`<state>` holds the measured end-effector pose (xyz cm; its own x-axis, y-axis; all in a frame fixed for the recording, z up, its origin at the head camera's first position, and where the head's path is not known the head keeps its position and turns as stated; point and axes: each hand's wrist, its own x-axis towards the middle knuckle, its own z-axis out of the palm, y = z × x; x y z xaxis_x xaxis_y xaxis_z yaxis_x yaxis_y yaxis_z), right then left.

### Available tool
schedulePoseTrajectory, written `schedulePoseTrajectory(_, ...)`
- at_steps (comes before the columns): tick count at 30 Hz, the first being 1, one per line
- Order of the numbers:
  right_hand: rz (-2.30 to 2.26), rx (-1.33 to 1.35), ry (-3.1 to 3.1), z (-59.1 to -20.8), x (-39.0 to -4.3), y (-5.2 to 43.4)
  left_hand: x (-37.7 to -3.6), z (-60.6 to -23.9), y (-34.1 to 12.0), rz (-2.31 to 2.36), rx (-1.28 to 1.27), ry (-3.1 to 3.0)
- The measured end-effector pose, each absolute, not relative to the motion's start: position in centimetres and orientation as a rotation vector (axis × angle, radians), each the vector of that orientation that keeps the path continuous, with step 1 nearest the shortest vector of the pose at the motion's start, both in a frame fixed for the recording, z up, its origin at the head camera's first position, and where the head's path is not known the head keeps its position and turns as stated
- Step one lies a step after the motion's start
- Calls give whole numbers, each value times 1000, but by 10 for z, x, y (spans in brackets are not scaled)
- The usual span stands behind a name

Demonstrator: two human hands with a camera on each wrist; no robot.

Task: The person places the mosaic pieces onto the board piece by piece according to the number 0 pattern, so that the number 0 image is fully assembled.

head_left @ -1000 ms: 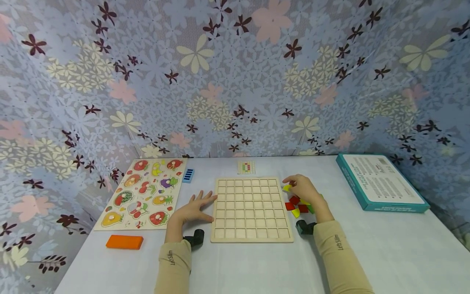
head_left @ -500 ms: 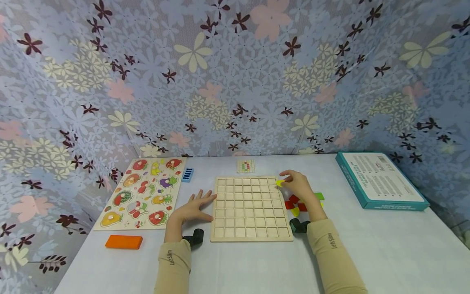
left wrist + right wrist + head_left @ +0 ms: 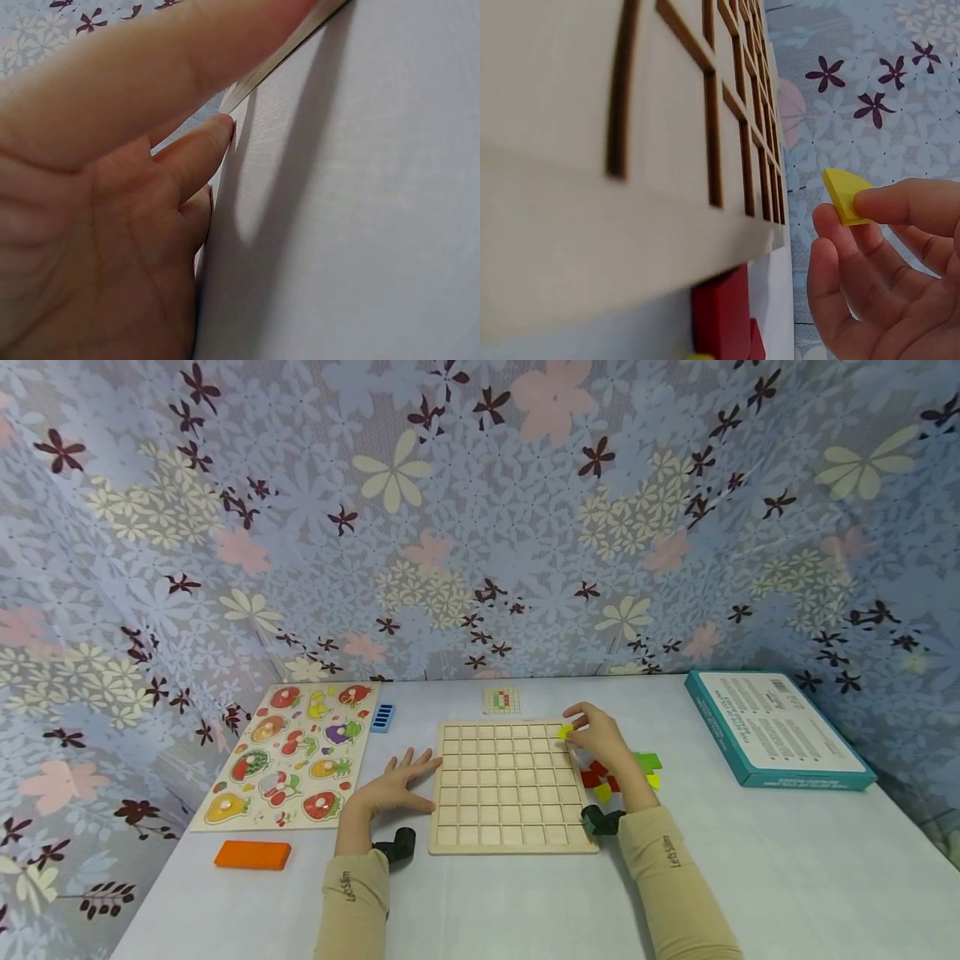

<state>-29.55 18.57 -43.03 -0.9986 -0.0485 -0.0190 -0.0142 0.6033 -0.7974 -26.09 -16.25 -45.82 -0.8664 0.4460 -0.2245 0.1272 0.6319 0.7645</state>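
A wooden grid board with square cells lies flat in the middle of the table. My right hand pinches a yellow quarter-round block between thumb and fingers, held above the board's far right corner. My left hand is spread at the board's left edge, its fingers straight and thumb and index finger touching that edge. Right of the board, partly hidden by my right forearm, lie several loose blocks: red blocks, a yellow block and green blocks.
Behind the board lies a small pattern card. To the left are a fruit puzzle board, a blue slotted piece and an orange block. A teal box lies at the right. A floral cloth hangs behind the table.
My right hand has lifted the yellow block from near the loose pile and carried it left to the board's far right corner. My left hand stays in place.
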Motion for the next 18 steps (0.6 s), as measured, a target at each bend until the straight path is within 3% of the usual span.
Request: schedulePoseTrajectory(18,-1522,-175,2731,-430,-294,168,-262,-459,-163,1099,479,2473)
